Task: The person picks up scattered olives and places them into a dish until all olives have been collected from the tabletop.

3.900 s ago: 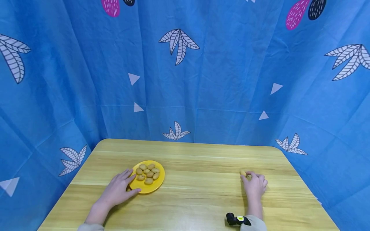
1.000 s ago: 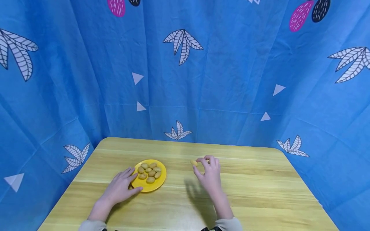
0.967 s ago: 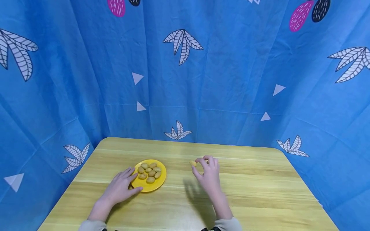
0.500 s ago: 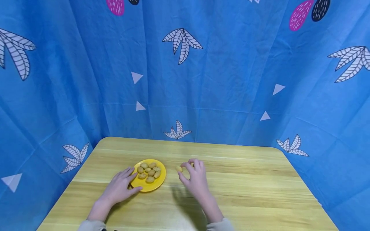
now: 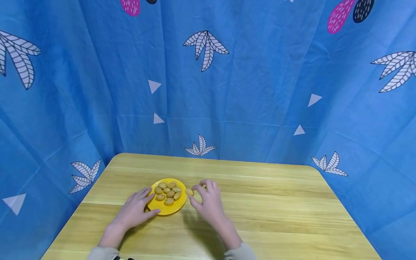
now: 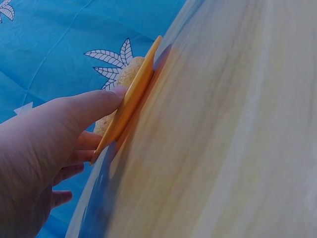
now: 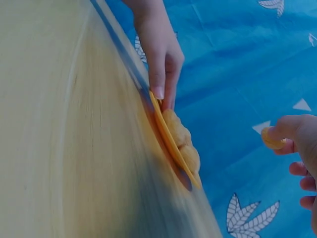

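Note:
A yellow plate lies left of the middle of the table and bears several small oval golden-brown biscuit-like pieces. At its left rim rests my left hand, fingers spread, with the thumb touching the near edge. In the left wrist view the thumb lies along the plate's rim. My right hand pinches one more oval biscuit-like piece between thumb and index finger, close to the plate's right rim. The right wrist view shows this piece at the fingertips, apart from the plate.
The light wooden table spreads to the right of both hands. A blue patterned curtain hangs behind it and along both sides.
My right hand took the piece from the right side of the table and has moved left with it toward the plate. The left hand stays at the plate's rim.

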The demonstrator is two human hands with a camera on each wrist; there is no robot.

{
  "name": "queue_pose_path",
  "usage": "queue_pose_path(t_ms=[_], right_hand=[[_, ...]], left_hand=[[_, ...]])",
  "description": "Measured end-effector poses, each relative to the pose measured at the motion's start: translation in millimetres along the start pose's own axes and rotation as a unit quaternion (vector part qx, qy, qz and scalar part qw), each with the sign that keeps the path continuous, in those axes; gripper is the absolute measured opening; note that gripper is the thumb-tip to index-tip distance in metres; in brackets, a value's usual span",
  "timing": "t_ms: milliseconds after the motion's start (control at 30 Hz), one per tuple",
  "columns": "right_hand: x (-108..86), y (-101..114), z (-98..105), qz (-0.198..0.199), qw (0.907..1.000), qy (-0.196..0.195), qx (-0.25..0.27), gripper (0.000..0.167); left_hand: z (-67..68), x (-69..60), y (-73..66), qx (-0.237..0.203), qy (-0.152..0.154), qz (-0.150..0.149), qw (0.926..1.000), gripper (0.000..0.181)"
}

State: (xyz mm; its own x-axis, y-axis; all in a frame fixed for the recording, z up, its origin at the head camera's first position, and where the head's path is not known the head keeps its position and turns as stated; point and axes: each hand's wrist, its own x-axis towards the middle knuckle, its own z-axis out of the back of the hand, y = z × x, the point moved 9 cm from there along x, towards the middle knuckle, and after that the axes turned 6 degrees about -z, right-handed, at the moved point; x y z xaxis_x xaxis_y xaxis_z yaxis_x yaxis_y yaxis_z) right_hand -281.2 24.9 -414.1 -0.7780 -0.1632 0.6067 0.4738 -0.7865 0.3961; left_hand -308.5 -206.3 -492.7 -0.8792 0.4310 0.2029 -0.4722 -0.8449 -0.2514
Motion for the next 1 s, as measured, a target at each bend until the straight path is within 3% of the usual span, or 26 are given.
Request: queue_pose_path(t_ms=[400, 1000], right_hand=[[9.3, 16.6, -27.1, 0.002, 0.9987, 0.05, -0.013, 0.02], [6.3, 37.0, -65.2, 0.057, 0.994, 0.076, -0.054, 0.023]], left_hand=[[0.6, 1.6, 0.0, 0.001, 0.003, 0.006, 1.0, 0.073], [2.7, 1.3, -1.7, 0.005, -0.011, -0.006, 0.9999, 0.07]])
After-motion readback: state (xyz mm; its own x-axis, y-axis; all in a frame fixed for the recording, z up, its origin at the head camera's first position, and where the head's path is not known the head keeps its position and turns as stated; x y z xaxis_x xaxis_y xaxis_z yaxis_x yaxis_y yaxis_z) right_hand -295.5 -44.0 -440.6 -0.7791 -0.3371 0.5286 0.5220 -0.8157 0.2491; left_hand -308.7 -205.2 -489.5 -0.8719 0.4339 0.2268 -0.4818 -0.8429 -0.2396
